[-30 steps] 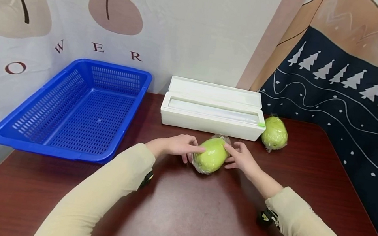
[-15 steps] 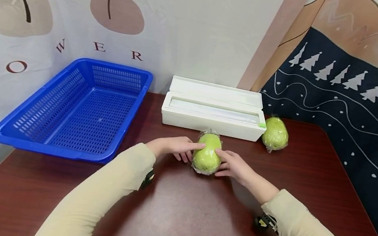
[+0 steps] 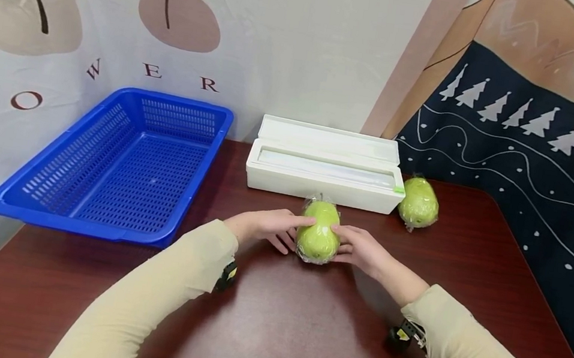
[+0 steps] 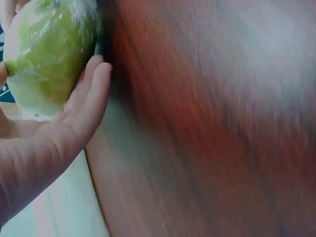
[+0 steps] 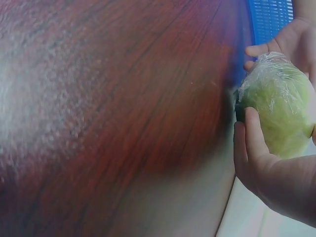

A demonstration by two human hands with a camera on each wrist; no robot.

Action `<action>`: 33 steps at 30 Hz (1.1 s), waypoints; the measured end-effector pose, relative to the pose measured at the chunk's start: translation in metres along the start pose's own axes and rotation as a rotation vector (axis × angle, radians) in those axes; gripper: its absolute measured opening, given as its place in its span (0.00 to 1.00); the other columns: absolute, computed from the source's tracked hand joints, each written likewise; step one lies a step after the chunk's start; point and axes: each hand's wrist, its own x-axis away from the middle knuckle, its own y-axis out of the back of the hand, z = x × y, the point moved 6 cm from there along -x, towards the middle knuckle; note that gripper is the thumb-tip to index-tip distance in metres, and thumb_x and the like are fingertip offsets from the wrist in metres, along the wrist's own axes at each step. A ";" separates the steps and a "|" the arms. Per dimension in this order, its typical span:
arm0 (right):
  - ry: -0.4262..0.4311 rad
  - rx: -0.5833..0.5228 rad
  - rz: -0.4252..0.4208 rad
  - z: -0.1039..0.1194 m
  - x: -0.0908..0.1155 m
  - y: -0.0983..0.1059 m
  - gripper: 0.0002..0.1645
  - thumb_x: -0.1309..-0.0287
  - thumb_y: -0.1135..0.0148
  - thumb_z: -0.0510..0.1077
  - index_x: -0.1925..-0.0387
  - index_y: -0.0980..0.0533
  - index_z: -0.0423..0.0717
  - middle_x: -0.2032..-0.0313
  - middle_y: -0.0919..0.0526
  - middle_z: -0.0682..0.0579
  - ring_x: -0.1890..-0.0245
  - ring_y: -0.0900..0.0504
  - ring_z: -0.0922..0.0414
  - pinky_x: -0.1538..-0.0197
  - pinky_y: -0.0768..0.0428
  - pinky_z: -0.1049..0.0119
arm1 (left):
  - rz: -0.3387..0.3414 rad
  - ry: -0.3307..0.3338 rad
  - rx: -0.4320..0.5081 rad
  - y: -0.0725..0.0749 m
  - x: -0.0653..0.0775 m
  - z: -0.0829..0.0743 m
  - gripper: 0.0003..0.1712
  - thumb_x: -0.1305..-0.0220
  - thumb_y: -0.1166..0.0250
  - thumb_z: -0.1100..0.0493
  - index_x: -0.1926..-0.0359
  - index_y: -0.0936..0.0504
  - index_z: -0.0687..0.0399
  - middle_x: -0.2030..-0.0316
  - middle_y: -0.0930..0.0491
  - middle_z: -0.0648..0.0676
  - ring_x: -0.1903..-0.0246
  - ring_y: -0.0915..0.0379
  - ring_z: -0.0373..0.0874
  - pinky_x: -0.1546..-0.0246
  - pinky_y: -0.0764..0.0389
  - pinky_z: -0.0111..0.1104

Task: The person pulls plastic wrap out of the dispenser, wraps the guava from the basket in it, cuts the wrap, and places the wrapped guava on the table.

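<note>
A green pear [image 3: 319, 236] wrapped in clear cling film stands between both hands, its stem end toward the back. My left hand [image 3: 271, 225] holds its left side, thumb on the front. From the right, my right hand [image 3: 364, 252] grips it with the thumb on the skin and the fingers behind. In the left wrist view the wrapped pear [image 4: 52, 54] lies against the curved fingers. Crinkled film is gathered at the lower end of the pear [image 5: 284, 106] in the right wrist view.
Behind the hands stands a white cling film box [image 3: 323, 191] with its lid up. A second wrapped pear [image 3: 419, 202] sits by its right end. A blue plastic basket [image 3: 182, 207] is on the left of the dark red table [image 3: 288, 336].
The pear has turned from leaning right to nearly upright, its stem end now pointing to the back. My right hand has come in closer and now grips its right side.
</note>
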 end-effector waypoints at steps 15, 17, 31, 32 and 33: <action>0.000 0.053 0.001 0.016 0.014 0.021 0.34 0.33 0.57 0.49 0.37 0.44 0.25 0.64 0.21 0.54 0.65 0.18 0.63 0.51 0.19 0.60 | -0.028 0.027 0.232 -0.019 -0.007 -0.020 0.33 0.33 0.51 0.43 0.39 0.35 0.64 0.54 0.25 0.67 0.62 0.25 0.50 0.49 0.22 0.44; 0.004 0.057 0.000 0.020 0.016 0.024 0.34 0.32 0.57 0.49 0.37 0.44 0.25 0.65 0.21 0.55 0.65 0.18 0.63 0.52 0.19 0.60 | -0.034 0.023 0.236 -0.020 -0.007 -0.024 0.33 0.33 0.50 0.43 0.39 0.35 0.64 0.56 0.25 0.66 0.64 0.25 0.49 0.48 0.23 0.45; 0.045 0.103 -0.014 0.046 0.033 0.044 0.36 0.31 0.59 0.50 0.37 0.46 0.23 0.68 0.19 0.61 0.66 0.17 0.66 0.54 0.19 0.65 | -0.019 -0.029 0.260 -0.026 -0.013 -0.058 0.35 0.32 0.50 0.44 0.36 0.40 0.66 0.45 0.31 0.71 0.54 0.26 0.55 0.42 0.27 0.44; 0.046 0.107 -0.018 0.048 0.034 0.046 0.36 0.31 0.59 0.50 0.36 0.47 0.23 0.68 0.19 0.61 0.66 0.18 0.66 0.54 0.19 0.65 | -0.016 -0.035 0.264 -0.026 -0.013 -0.060 0.35 0.32 0.50 0.44 0.36 0.40 0.66 0.45 0.31 0.71 0.52 0.26 0.56 0.42 0.28 0.44; 0.049 0.111 -0.020 0.050 0.035 0.048 0.36 0.31 0.59 0.51 0.36 0.47 0.23 0.68 0.19 0.61 0.66 0.18 0.67 0.55 0.19 0.66 | -0.013 -0.041 0.271 -0.027 -0.014 -0.063 0.35 0.32 0.50 0.44 0.35 0.40 0.67 0.44 0.31 0.71 0.51 0.26 0.56 0.42 0.28 0.44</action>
